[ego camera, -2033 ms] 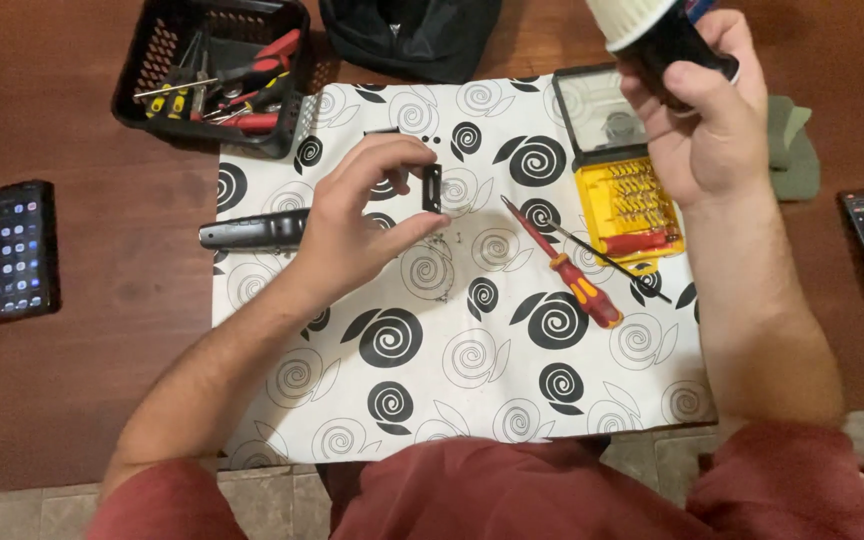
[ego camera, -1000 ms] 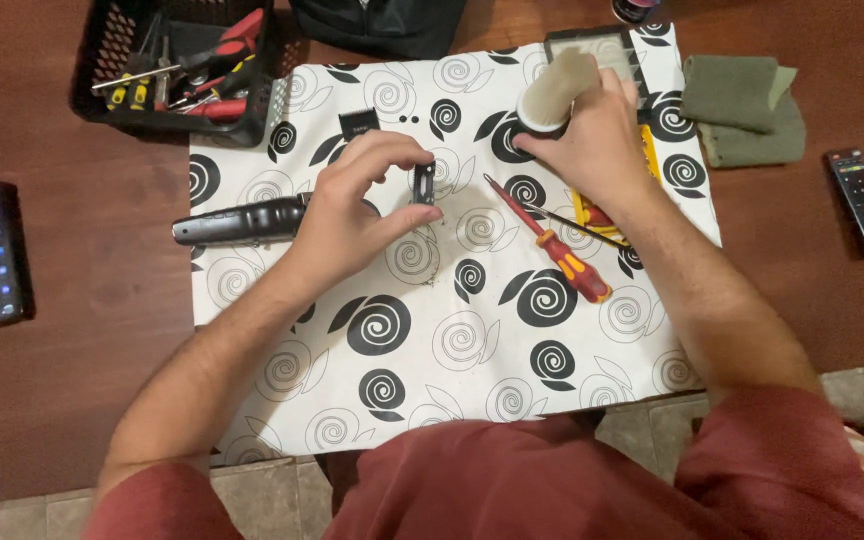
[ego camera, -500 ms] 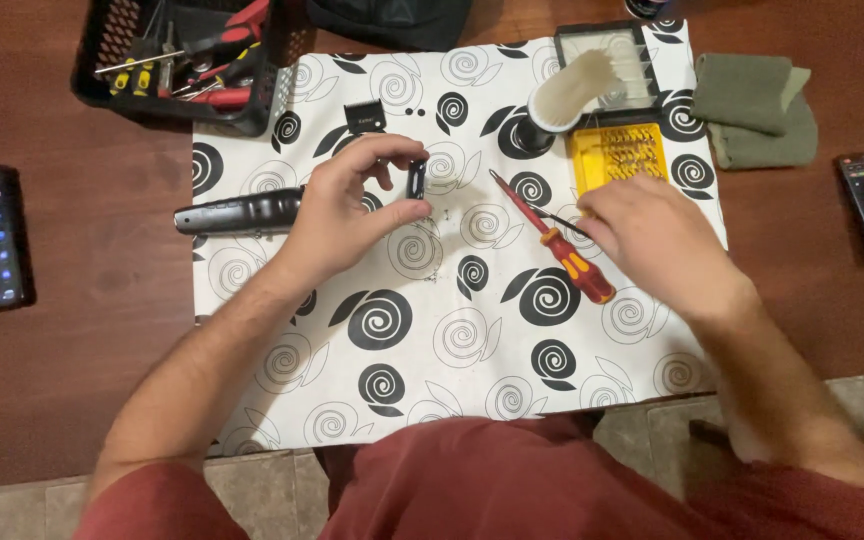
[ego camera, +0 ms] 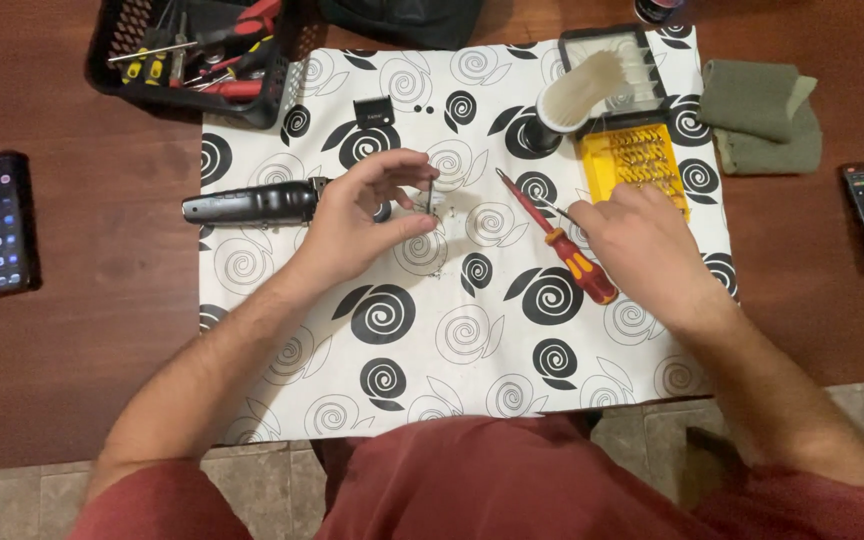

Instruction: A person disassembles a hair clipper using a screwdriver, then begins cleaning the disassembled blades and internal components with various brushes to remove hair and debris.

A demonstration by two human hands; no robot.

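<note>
- A small dark blade part point(ego camera: 430, 192) stands pinched in the left hand point(ego camera: 367, 215) above the patterned mat point(ego camera: 452, 350); a loosened pinch could drop it among tiny screws point(ego camera: 439, 215).
- The right hand point(ego camera: 642, 240), half-curled, rests on the red screwdriver point(ego camera: 562, 243); a nudge might roll it toward the black clipper body point(ego camera: 252, 205).

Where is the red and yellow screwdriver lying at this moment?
In the head view, the red and yellow screwdriver lies on the spiral-patterned mat, right of centre, beside the right hand and just below the yellow bit case.
</note>
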